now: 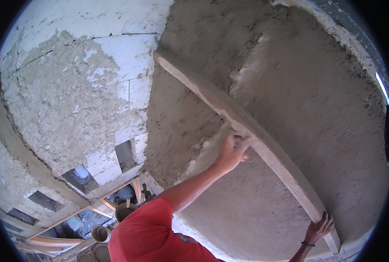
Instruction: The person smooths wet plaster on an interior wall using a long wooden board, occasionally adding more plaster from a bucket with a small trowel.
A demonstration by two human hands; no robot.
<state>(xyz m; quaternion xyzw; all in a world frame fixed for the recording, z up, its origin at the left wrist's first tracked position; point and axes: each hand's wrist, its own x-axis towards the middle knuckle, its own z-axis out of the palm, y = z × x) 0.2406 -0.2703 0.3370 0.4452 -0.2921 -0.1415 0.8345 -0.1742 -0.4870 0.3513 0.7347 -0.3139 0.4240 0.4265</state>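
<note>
A long plastering straightedge, coated with grey-brown mortar, lies slantwise across the wet plastered wall. It runs from the upper middle down to the lower right and looks bowed in this view. My left hand is at its lower edge near the middle, fingers curled against it and somewhat blurred. Near the bottom end, my right hand is closed over the straightedge, fingers across its face. A dark bracelet is on that wrist. Rough plaster and paler ridges show on both sides of the straightedge.
To the left is a white block wall with patchy mortar and small rectangular openings. Buckets and timber framing stand low at the lower left. A pale, rough edge borders the plaster at upper right.
</note>
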